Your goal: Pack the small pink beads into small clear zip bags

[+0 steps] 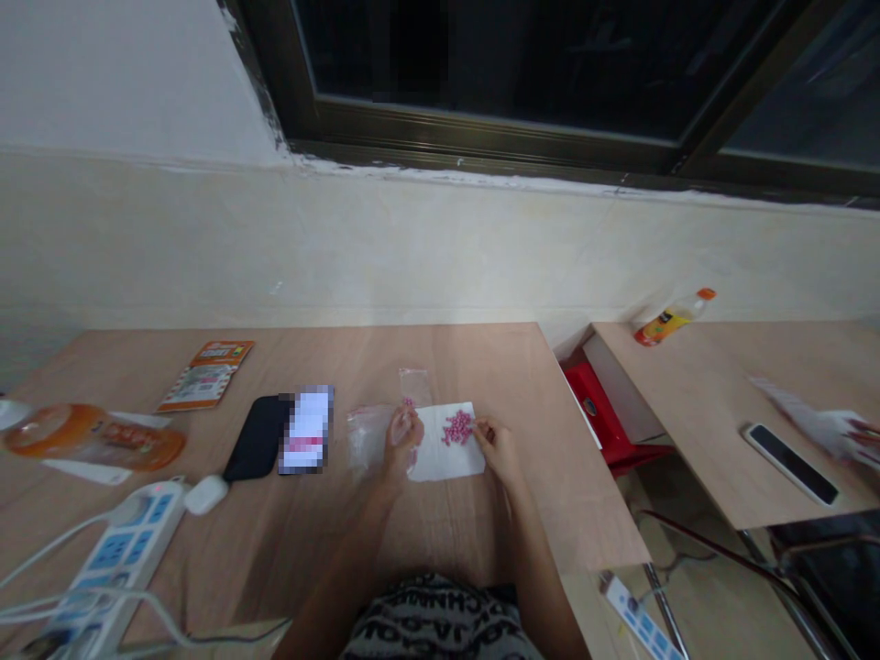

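Note:
A heap of small pink beads [457, 428] lies on a white sheet of paper [440, 466] in front of me. My left hand [402, 438] is closed at the paper's left edge, its fingers curled round a small see-through plastic bag [414, 380]. A few pink beads show at those fingertips, by the bag. At the right side of the heap is my right hand [496, 446], thumb and fingers pinched together; whatever they hold is too small to make out. Another see-through bag [366, 440] lies flat just left of my left hand.
Leftward are a lit phone [307, 431], a black phone-like slab [256, 438], an orange packet [207, 376], an orange drink bottle [96, 438] and a power strip [130, 559] with cables. On the right-hand table are a bottle [674, 318], a phone [790, 463] and another person's hand [863, 435].

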`<act>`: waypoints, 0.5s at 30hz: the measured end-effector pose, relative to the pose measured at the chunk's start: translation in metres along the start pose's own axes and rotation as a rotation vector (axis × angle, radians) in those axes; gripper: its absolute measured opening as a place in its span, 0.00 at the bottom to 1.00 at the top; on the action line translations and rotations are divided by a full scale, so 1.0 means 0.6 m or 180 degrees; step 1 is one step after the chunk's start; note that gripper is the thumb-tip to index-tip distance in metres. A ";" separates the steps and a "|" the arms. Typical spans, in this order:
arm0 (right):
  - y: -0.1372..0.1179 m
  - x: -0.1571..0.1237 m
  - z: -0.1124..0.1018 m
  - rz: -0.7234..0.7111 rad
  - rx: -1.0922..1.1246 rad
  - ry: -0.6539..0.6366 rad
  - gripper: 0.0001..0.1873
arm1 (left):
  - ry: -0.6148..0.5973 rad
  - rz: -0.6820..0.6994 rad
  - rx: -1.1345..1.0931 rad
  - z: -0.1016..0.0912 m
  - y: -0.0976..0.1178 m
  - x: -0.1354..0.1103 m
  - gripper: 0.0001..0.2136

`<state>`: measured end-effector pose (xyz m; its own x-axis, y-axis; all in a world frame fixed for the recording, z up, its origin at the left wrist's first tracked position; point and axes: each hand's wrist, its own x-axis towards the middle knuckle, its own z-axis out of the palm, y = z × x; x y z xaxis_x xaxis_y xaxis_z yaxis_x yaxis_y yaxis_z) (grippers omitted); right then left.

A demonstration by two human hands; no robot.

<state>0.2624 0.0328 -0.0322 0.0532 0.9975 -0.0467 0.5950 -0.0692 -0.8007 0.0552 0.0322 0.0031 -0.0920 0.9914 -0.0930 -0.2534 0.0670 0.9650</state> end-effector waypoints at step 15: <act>0.017 0.005 -0.002 0.0118 -0.0830 -0.0137 0.14 | -0.0562 -0.0645 -0.1770 -0.013 0.069 0.012 0.21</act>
<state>0.2692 0.0352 -0.0397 0.0478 0.9935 -0.1029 0.7802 -0.1015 -0.6172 0.0363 0.0410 0.0404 0.1594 0.9719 -0.1732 -0.7176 0.2346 0.6558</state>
